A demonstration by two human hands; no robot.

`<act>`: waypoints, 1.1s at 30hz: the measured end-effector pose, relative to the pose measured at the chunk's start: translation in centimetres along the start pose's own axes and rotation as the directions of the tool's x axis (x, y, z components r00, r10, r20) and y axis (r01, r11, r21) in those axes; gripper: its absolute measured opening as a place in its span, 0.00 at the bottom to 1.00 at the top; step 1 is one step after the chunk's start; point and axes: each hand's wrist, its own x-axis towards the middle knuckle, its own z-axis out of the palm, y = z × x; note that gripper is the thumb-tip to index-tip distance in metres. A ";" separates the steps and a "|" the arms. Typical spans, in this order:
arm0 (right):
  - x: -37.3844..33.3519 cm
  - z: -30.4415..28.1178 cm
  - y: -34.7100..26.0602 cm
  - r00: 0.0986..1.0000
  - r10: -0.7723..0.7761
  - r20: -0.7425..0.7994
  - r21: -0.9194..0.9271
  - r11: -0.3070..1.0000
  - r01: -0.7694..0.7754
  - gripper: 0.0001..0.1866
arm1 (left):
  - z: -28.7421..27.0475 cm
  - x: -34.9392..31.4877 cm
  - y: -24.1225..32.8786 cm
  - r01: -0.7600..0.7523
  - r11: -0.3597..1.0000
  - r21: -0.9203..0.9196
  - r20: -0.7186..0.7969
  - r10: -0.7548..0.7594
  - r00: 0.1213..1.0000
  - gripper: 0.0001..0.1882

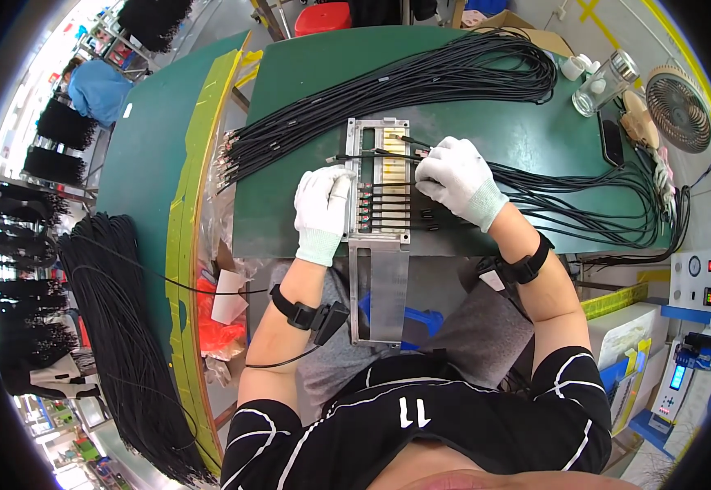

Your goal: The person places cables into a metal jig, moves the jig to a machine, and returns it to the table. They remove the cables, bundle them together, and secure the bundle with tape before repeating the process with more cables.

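Observation:
A pale metal fixture (378,238) with a slotted strip stands at the table's front edge. Several black cables (388,206) lie side by side across its lower slots, their metal plugs toward the left. My left hand (321,202), in a white glove, rests against the fixture's left edge with fingers curled together; whatever is between them is hidden. Just above those fingertips, the plug end of another cable (337,158) sticks out past the fixture. My right hand (456,178), also gloved, is closed at the fixture's right side on a black cable, whose gripped part is mostly covered.
Across the far side of the green table (290,208) lies a long cable bundle (388,82); looped cables (592,196) spread at the right. A glass jar (606,83), a phone (611,140) and a small fan (679,108) stand beyond. Another bundle (118,310) hangs over the left table.

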 end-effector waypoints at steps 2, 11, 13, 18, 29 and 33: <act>0.0 -0.1 0.0 1.000 -0.019 -0.008 0.009 1.000 0.019 0.04 | 0.1 0.0 -0.2 -0.057 0.998 0.008 -0.012 0.057 0.998 0.07; 0.1 0.3 -0.6 1.000 -0.001 -0.010 -0.054 0.999 0.001 0.05 | 1.1 -0.2 2.1 -0.255 0.941 0.221 0.111 0.236 0.965 0.13; 0.2 0.2 0.4 0.996 0.053 -0.068 0.011 0.999 -0.052 0.06 | 1.3 -0.3 2.2 -0.291 0.904 0.313 0.200 0.237 0.951 0.15; 0.6 -0.6 3.6 0.983 0.177 -0.046 -0.135 0.974 -0.181 0.09 | 1.6 0.3 1.7 -0.316 0.882 0.348 0.279 0.225 0.934 0.14; 1.1 0.9 4.3 0.970 0.177 -0.165 -0.145 0.969 -0.201 0.08 | 2.0 0.1 0.9 -0.259 0.938 0.232 0.234 0.205 0.951 0.14; 1.6 1.0 3.3 0.977 0.211 -0.045 -0.275 0.937 -0.215 0.08 | 1.9 0.1 0.7 -0.257 0.942 0.215 0.243 0.203 0.949 0.14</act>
